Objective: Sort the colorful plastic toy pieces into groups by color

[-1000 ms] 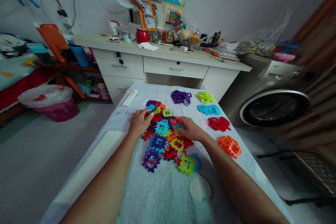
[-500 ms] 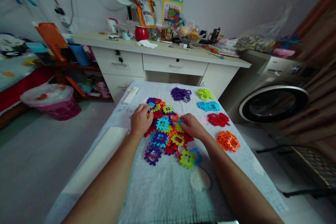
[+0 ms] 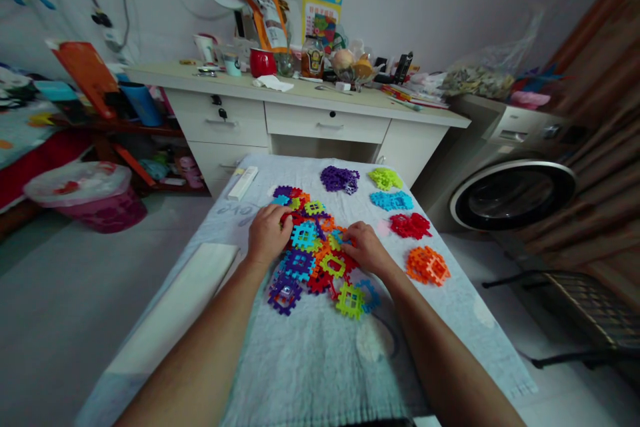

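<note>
A mixed pile of toothed plastic building blocks (image 3: 304, 265) in purple, red, blue, green and orange lies on the cloth-covered table (image 3: 320, 367). At the pile's left side is my left hand (image 3: 269, 235), its fingers closed about a red block (image 3: 288, 218). My right hand (image 3: 367, 248) reaches into the right side with curled fingers, close to a blue block (image 3: 340, 236); its fingertips are partly hidden among the pieces. Sorted by colour, separate heaps lie beyond and to the right: purple (image 3: 340, 179), green (image 3: 385, 178), blue (image 3: 391, 201), red (image 3: 410, 225) and orange (image 3: 428, 265).
A white box (image 3: 243, 183) lies at the table's far left corner. Behind stands a white desk (image 3: 327, 121) with jars, cups and papers. To the right are a washing machine (image 3: 510, 193) and a chair (image 3: 575, 303); a pink bin (image 3: 90, 203) stands on the left floor.
My left fingers have shifted from the blue and green pieces at the pile's upper left to a red one. My right hand has drawn slightly right and nearer. The view has turned a little.
</note>
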A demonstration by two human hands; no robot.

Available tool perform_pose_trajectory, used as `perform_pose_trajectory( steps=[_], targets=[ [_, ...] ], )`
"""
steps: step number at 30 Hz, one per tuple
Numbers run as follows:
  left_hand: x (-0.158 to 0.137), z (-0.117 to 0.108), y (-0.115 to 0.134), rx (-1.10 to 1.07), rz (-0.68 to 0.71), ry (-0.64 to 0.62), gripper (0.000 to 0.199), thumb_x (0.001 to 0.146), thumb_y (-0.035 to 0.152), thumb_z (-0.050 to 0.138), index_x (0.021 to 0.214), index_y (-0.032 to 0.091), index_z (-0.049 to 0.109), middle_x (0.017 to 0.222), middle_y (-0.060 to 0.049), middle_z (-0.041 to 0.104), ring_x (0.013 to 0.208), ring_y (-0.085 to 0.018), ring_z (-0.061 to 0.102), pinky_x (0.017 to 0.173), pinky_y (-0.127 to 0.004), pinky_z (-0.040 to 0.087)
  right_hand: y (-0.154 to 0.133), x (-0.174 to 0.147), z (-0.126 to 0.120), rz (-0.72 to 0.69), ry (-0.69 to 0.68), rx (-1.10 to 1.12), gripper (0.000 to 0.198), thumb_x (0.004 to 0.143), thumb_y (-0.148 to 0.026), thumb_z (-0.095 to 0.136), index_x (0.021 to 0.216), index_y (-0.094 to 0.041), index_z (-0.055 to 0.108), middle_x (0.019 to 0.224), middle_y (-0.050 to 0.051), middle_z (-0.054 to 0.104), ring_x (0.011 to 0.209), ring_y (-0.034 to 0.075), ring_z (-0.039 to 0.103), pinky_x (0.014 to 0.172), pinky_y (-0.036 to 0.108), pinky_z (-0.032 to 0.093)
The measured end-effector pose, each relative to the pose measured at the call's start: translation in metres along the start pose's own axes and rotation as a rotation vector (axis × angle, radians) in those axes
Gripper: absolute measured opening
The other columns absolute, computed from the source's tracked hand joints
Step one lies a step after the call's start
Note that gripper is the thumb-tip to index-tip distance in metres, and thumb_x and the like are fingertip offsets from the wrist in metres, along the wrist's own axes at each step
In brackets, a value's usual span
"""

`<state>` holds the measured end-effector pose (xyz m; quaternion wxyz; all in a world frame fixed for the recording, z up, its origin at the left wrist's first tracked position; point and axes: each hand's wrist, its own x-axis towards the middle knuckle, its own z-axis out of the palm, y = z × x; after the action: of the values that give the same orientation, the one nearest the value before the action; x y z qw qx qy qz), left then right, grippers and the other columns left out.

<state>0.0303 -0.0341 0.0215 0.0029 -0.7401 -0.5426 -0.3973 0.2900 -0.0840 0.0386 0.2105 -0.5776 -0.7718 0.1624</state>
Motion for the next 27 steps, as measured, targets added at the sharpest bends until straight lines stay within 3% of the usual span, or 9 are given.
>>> perform_pose_trajectory(
  steps=[6,12,15,21,24,27],
  targets=[
    [0.002,0.003,-0.006,0.009,-0.012,0.002,0.021,0.087,0.026,0.05,0.097,0.021,0.068,0.104,-0.007,0.07,0.099,-0.025,0.061,0.094,-0.039,0.046,0.007,0.001,-0.005,-0.045,0.031,0.211,0.013,0.077,-0.013,0.065,0.087,-0.019,0.067,0.105,0.006,0.061,0.101,0.02,0.056,0.093,0.035,0.043],
    [0.002,0.005,-0.007,0.019,-0.012,-0.034,0.022,0.088,0.028,0.049,0.097,0.022,0.068,0.1,-0.007,0.07,0.098,-0.025,0.062,0.093,-0.039,0.047,0.032,0.015,-0.03,0.011,0.147,0.323,0.014,0.079,-0.024,0.06,0.091,-0.021,0.067,0.1,0.005,0.062,0.096,0.019,0.058,0.08,0.03,0.047],
    [0.002,0.007,-0.009,0.025,-0.012,-0.047,0.023,0.088,0.03,0.048,0.097,0.022,0.068,0.101,-0.007,0.07,0.098,-0.025,0.062,0.092,-0.038,0.047,0.052,0.029,-0.046,0.092,0.22,0.21,0.017,0.08,-0.026,0.059,0.093,-0.019,0.069,0.099,0.006,0.064,0.091,0.019,0.059,0.08,0.031,0.047],
    [0.003,0.009,-0.012,0.005,-0.004,-0.075,0.022,0.088,0.029,0.049,0.096,0.021,0.067,0.1,-0.007,0.07,0.098,-0.025,0.062,0.092,-0.038,0.047,0.095,0.056,-0.075,0.376,0.263,-0.254,0.025,0.081,-0.017,0.054,0.098,-0.016,0.072,0.097,0.008,0.07,0.092,0.02,0.061,0.084,0.029,0.045],
    [0.003,0.009,-0.011,-0.007,-0.005,-0.081,0.021,0.088,0.028,0.049,0.095,0.021,0.067,0.1,-0.007,0.071,0.097,-0.025,0.062,0.092,-0.038,0.048,0.11,0.063,-0.08,0.551,0.247,-0.382,0.031,0.083,-0.016,0.052,0.106,-0.018,0.073,0.104,0.011,0.071,0.095,0.022,0.064,0.082,0.029,0.045],
    [0.003,0.008,-0.01,0.001,-0.015,-0.085,0.021,0.088,0.029,0.049,0.095,0.021,0.067,0.099,-0.007,0.071,0.098,-0.026,0.062,0.092,-0.039,0.048,0.118,0.068,-0.08,0.625,0.243,-0.463,0.034,0.084,-0.017,0.052,0.111,-0.021,0.074,0.112,0.013,0.07,0.099,0.024,0.064,0.083,0.031,0.046]
  ],
)
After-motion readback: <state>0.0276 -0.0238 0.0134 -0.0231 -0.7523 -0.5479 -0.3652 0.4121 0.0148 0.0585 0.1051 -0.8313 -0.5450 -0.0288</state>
